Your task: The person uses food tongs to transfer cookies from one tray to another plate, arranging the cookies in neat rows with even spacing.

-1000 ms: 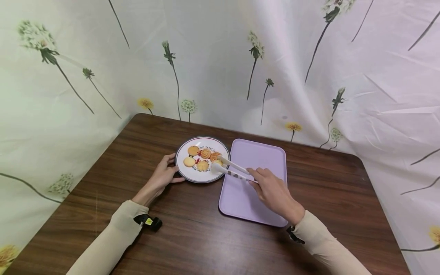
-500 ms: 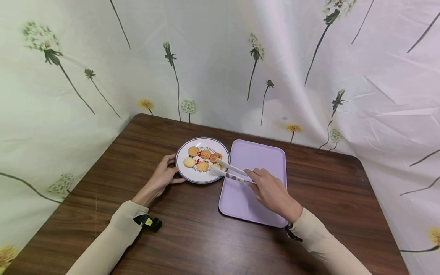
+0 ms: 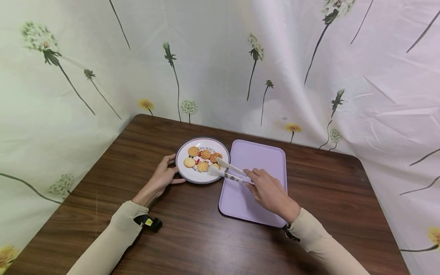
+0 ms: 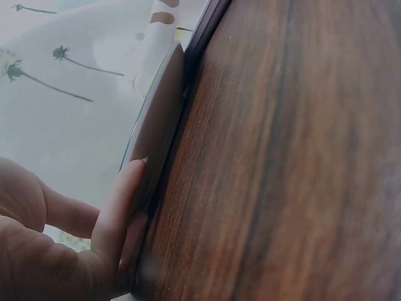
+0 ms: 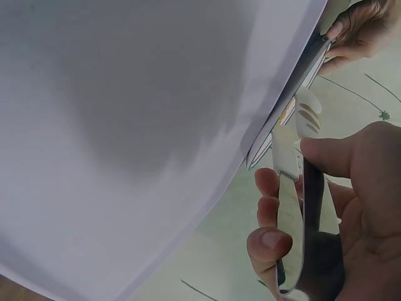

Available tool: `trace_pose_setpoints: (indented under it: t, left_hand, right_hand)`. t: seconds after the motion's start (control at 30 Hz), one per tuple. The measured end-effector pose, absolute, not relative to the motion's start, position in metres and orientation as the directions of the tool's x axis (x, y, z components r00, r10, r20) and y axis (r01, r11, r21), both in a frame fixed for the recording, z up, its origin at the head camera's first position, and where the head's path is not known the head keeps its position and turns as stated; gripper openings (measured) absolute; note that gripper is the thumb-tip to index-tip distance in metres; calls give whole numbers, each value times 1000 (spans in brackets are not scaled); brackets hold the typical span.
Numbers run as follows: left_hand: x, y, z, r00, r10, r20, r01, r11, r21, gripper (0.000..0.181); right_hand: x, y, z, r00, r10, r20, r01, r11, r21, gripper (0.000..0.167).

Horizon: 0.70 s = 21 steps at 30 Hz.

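Observation:
A round white plate [image 3: 192,177] with a dark rim and printed lettering bears several cookies [image 3: 203,166] of different shapes. My left hand [image 3: 163,173] holds the plate's left edge, thumb at the rim; in the left wrist view, fingers touch the plate's side [image 4: 156,119]. My right hand [image 3: 269,191] grips a pair of tongs [image 3: 233,177] with pale tips; in the right wrist view, thumb and fingers press on both tong arms [image 5: 288,219]. The tips are parted over the plate's right side, on either side of a pale cookie [image 3: 216,165], which they partly hide.
A lilac tray [image 3: 252,152] lies right of the plate, beneath my right hand and the tongs. Both stand on a dark wooden table [image 3: 192,236]. Behind hangs a pale cloth [image 3: 216,76] printed with dandelions. A strapped camera [image 3: 151,223] sits at my left wrist.
My right hand has shifted slightly left and down with the tongs, and the tips have settled lower around the pale cookie. My left hand and the plate have stayed put.

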State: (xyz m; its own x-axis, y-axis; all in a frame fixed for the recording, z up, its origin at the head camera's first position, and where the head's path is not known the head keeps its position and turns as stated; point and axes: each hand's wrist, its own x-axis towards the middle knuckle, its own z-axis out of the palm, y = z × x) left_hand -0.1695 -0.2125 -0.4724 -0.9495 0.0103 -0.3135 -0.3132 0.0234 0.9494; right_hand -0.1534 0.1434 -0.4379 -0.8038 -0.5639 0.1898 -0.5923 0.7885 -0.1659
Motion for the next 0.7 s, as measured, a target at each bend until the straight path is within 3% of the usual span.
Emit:
trace_pose_setpoints:
  t: [0.3,0.7]
  left_hand:
    - [-170,-212,-473,-952,17,-305,-305,17,952,62]
    - [-169,-213,-473,-953,33,-300,-300,26,954,62]
  right_hand:
    - [-148,151,-436,-827,-525,202,-559,808,-186,43]
    - [-140,193,-440,-848,-371,378,-479,843,-246,48]
